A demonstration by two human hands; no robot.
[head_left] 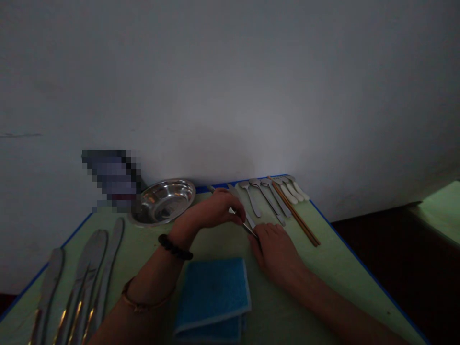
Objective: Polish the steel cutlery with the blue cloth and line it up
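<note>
Both hands are on one slim piece of silver cutlery (249, 230), slanting from upper left to lower right. My left hand (219, 208) pinches it near the middle and hides much of it, so its kind cannot be told. Around its lower end, my right hand (276, 247) is closed, resting at the table. Just beyond my hands lie a table knife (234, 191), a fork (251, 196) and spoons (268, 201) in a row. A folded blue cloth (215, 297) lies on the table between my forearms.
Wooden chopsticks (294, 211) and several white-handled utensils (293, 190) continue the row rightward. An oval steel bowl (167, 201) stands near the wall, beside a blurred-out object (115, 179). Several knives (86, 268) lie at left. The green table (345, 292) has blue edges.
</note>
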